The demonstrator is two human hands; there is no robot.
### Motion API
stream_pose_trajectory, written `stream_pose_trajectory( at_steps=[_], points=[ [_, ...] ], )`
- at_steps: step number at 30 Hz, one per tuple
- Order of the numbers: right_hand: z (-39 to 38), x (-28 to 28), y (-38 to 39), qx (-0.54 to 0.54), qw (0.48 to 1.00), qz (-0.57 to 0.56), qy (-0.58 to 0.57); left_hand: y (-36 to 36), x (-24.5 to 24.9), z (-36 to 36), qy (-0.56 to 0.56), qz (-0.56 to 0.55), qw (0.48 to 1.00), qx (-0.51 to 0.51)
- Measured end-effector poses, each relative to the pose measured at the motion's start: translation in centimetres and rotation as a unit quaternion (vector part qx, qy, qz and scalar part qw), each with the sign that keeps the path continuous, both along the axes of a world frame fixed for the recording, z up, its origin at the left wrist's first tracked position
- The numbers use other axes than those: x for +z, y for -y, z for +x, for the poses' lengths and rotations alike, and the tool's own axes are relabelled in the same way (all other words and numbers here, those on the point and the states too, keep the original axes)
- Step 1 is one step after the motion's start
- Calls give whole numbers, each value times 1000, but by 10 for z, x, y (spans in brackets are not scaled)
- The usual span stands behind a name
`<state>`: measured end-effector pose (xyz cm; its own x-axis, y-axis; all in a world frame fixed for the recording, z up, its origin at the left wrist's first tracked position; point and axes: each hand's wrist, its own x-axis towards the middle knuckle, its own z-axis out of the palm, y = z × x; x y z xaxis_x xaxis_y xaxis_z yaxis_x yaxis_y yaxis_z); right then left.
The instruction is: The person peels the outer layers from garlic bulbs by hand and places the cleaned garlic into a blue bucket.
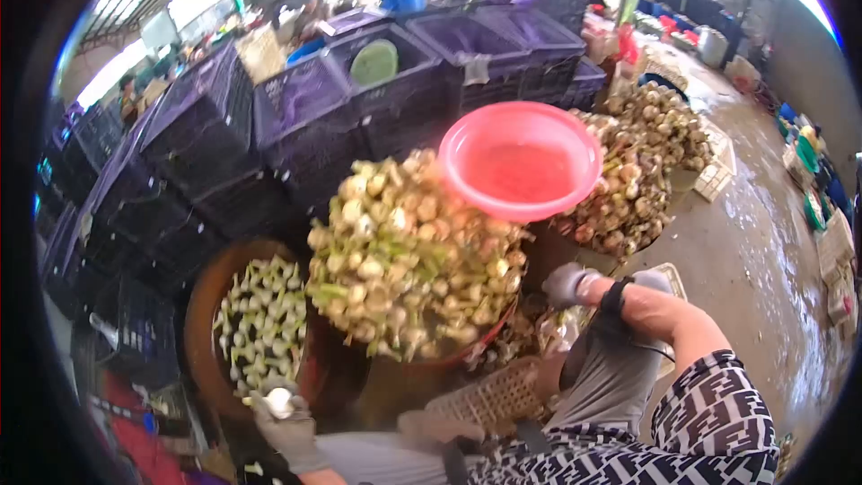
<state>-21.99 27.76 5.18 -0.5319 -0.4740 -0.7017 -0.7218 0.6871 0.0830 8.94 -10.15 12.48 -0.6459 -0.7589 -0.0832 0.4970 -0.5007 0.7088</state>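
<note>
My left hand (289,428), in a pale work glove, is closed around a white peeled garlic bulb (279,402) at the near edge of a round brown tub (199,323). Inside that tub lie many peeled garlic bulbs (260,319) with short green stems. My right hand (567,286), gloved too, is curled near my knee, right of a large heap of unpeeled garlic (417,256). Whatever it may hold is hidden. A pink basin (521,162) rests at the back of the heap, with a little water apparently in it.
Dark crates (310,139) stand stacked in a row behind the tubs. More unpeeled garlic (633,184) is piled at the back right. A woven plastic basket (489,395) lies between my legs. Wet concrete floor (750,251) stretches along the right.
</note>
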Motion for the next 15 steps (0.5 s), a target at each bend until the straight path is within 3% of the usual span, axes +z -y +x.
stream_pose_trajectory(
  at_steps=[1,3,5,6,7,8,9,10,11,13,15],
  points=[
    [-1,1,5,7,997,-72,-9,16,-2,27,52,-67,994,71],
    [1,-14,29,-9,987,-161,3,22,-2,71,165,-30,969,184],
    [10,-32,61,48,955,-293,-3,36,-54,139,289,-108,939,149],
    [19,-25,83,78,957,-278,31,29,-75,166,406,-134,896,118],
    [27,-22,104,111,956,-262,71,8,-82,179,441,-33,893,83],
    [31,-53,119,91,945,-299,102,11,-116,223,574,-159,803,-15],
    [34,-79,137,72,931,-338,119,14,-149,267,675,-288,673,-99],
    [42,-82,152,77,934,-326,125,14,-193,315,695,-217,682,-63],
    [50,-80,168,82,937,-315,125,-18,-177,298,564,-199,798,69],
    [58,-82,195,104,937,-316,106,-32,-136,279,693,-55,718,25],
    [65,-100,218,132,925,-347,72,-33,-134,284,650,-57,757,40]
  ],
)
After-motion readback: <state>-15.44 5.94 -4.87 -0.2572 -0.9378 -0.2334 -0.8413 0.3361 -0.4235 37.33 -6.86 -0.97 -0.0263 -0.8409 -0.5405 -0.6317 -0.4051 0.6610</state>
